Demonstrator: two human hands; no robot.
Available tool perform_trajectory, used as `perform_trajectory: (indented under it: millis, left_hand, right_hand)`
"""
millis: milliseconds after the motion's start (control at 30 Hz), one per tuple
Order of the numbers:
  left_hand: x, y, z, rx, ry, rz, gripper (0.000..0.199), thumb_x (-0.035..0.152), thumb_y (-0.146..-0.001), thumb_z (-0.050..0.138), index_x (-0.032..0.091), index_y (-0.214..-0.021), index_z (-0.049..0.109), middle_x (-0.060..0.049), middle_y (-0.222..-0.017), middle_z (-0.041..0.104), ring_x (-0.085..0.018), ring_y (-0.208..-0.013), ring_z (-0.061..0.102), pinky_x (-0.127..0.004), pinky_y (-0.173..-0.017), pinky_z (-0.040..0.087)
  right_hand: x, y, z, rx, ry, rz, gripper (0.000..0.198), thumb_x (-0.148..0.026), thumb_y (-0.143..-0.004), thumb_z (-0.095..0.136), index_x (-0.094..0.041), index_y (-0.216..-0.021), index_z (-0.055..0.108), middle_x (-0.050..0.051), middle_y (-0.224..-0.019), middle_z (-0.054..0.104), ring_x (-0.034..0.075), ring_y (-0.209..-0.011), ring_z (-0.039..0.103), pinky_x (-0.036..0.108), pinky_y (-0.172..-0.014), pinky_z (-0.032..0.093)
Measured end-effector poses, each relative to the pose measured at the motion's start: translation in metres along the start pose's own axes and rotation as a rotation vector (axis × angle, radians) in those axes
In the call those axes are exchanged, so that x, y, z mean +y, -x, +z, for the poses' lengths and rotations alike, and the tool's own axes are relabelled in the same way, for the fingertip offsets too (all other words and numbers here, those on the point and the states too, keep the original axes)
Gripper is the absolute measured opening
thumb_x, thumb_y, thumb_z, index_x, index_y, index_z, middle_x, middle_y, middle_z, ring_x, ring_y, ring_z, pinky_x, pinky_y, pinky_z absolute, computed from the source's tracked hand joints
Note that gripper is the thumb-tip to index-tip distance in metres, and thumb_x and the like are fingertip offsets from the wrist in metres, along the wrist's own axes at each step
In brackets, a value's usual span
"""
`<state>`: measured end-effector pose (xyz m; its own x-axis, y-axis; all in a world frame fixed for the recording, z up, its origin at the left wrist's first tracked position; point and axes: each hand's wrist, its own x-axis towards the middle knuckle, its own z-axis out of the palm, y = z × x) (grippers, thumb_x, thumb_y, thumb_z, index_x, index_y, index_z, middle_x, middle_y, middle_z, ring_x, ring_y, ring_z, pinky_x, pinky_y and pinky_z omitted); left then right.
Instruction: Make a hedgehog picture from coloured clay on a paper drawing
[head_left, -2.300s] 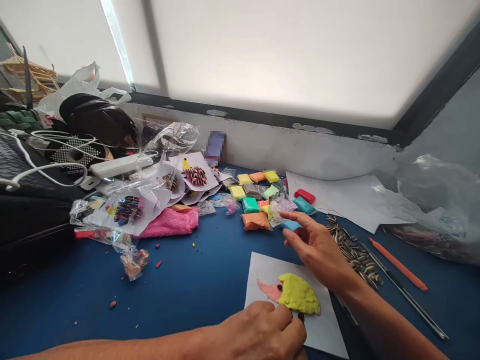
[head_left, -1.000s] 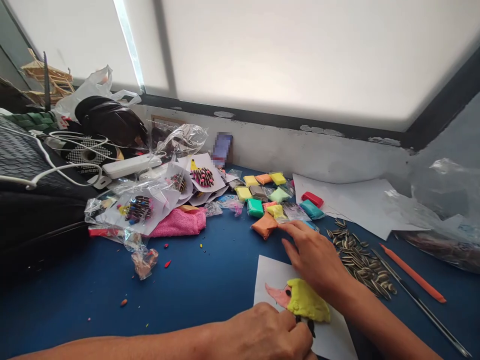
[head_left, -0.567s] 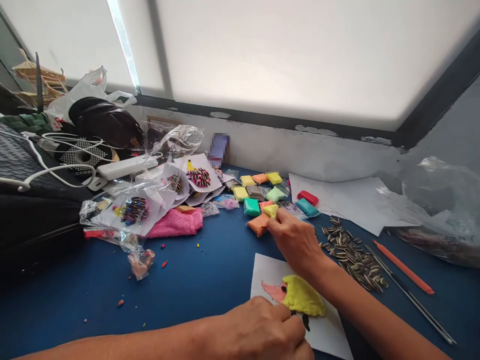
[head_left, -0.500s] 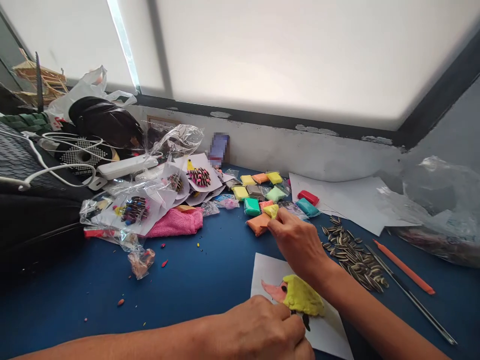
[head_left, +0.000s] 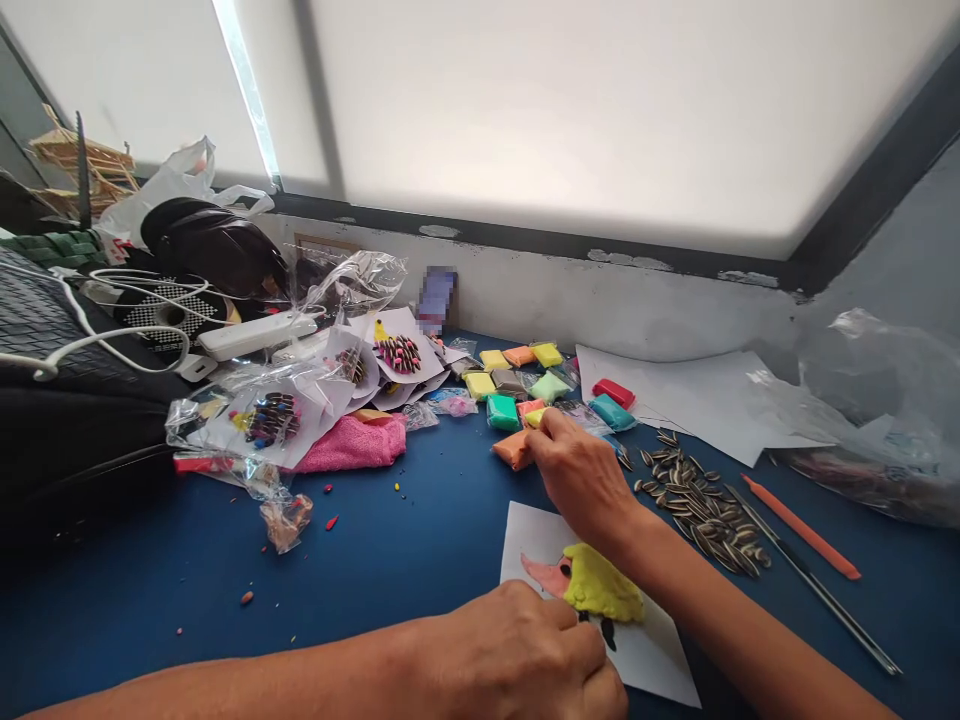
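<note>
My right hand [head_left: 581, 465] reaches in among the packets of modelling clay, its fingers closed on a small yellow clay packet [head_left: 535, 417]. Beneath those fingers lies an orange clay packet [head_left: 512, 449], with a green one [head_left: 501, 411] just behind. Close to me, my left hand [head_left: 544, 650] is curled over the lower left part of a white paper sheet [head_left: 660, 665]. Whatever its fingers hold, if anything, is hidden. On this sheet is an animal figure with a yellow clay body [head_left: 604, 585], a pink pointed snout and dark feet.
Striped sunflower seeds [head_left: 705, 510] lie in a heap to the right, beside a metal rod [head_left: 817, 580] and an orange stick [head_left: 802, 525]. Finished seed-covered figures [head_left: 271, 418], a pink cloth [head_left: 352, 445] and a black bag [head_left: 90, 430] crowd the left. Paper sheets [head_left: 697, 395] lie at the back.
My right hand has shifted slightly left, covering more of the yellow packet. My left hand stays over the paper. The whole view has moved a little.
</note>
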<state>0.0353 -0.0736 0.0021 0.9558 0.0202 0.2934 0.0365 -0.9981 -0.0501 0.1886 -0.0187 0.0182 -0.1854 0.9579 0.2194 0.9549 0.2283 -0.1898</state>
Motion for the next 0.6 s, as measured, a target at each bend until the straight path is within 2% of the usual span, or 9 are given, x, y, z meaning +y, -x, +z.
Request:
perform_trajectory:
  millis: [100,200,267,333,400,467,533,600]
  left_hand:
    - [-0.002,0.002,-0.002,0.058,0.055,0.006,0.008,0.007,-0.085,0.054,0.012,-0.083,0.06,-0.001,-0.072,0.06,-0.014,-0.056,0.051,-0.029,-0.048,0.034]
    - [-0.005,0.003,-0.004,0.252,0.191,-0.026,0.016,0.006,-0.088,0.047,0.01,-0.088,0.063,-0.001,-0.068,0.059,-0.013,-0.056,0.049,-0.029,-0.051,0.035]
    - [-0.007,0.001,-0.006,0.415,0.381,-0.194,0.017,0.007,-0.088,0.046,0.011,-0.087,0.063,0.0,-0.065,0.059,-0.011,-0.055,0.048,-0.026,-0.052,0.035]
    - [-0.012,0.0,-0.011,0.532,0.659,-0.486,0.012,0.011,-0.088,0.049,0.014,-0.084,0.06,0.002,-0.063,0.056,-0.008,-0.054,0.046,-0.023,-0.051,0.035]
    - [-0.017,-0.001,-0.018,0.56,0.916,-0.774,0.008,0.02,-0.088,0.055,0.016,-0.082,0.055,0.004,-0.06,0.05,-0.008,-0.053,0.044,-0.021,-0.049,0.035]
    - [-0.021,-0.001,-0.023,0.608,1.04,-0.913,0.016,0.027,-0.084,0.063,0.016,-0.093,0.054,0.002,-0.072,0.052,-0.01,-0.064,0.048,-0.022,-0.058,0.042]
    - [-0.024,-0.001,-0.027,0.577,1.143,-0.901,0.043,0.031,-0.078,0.074,0.018,-0.113,0.053,-0.002,-0.095,0.059,-0.013,-0.085,0.054,-0.026,-0.078,0.048]
    - [-0.024,-0.002,-0.027,0.522,1.307,-0.833,0.061,0.031,-0.075,0.078,0.021,-0.127,0.048,-0.006,-0.114,0.059,-0.017,-0.102,0.055,-0.032,-0.092,0.045]
  right_hand:
    - [0.003,0.006,-0.006,0.083,-0.223,0.04,0.028,-0.037,-0.094,0.059,-0.019,-0.115,0.062,0.006,-0.115,0.064,0.017,-0.095,0.064,0.039,-0.082,0.054]
    - [0.006,0.015,-0.021,0.172,-0.503,0.111,0.024,-0.039,-0.096,0.054,-0.017,-0.101,0.064,0.004,-0.1,0.066,0.015,-0.087,0.063,0.035,-0.078,0.053]
    - [0.008,0.024,-0.032,0.182,-0.689,0.186,0.028,-0.044,-0.095,0.051,-0.019,-0.092,0.064,0.002,-0.085,0.064,0.012,-0.073,0.059,0.027,-0.067,0.05]
    - [0.011,0.037,-0.041,0.183,-0.838,0.281,0.033,-0.051,-0.094,0.051,-0.022,-0.101,0.064,0.0,-0.078,0.06,0.01,-0.062,0.05,0.023,-0.056,0.043]
    - [0.014,0.052,-0.046,0.152,-0.956,0.36,0.037,-0.053,-0.092,0.051,-0.025,-0.113,0.064,-0.001,-0.076,0.059,0.009,-0.059,0.045,0.023,-0.056,0.042]
    - [0.014,0.067,-0.046,0.104,-1.032,0.423,0.042,-0.055,-0.09,0.054,-0.026,-0.119,0.064,0.001,-0.081,0.063,0.009,-0.059,0.045,0.023,-0.055,0.042]
    - [0.01,0.078,-0.046,0.048,-1.072,0.47,0.047,-0.057,-0.088,0.057,-0.026,-0.122,0.065,0.002,-0.078,0.063,0.01,-0.058,0.046,0.023,-0.053,0.041]
    - [0.002,0.086,-0.046,-0.032,-1.11,0.498,0.05,-0.06,-0.084,0.06,-0.025,-0.12,0.066,0.002,-0.076,0.064,0.012,-0.06,0.05,0.025,-0.055,0.044]
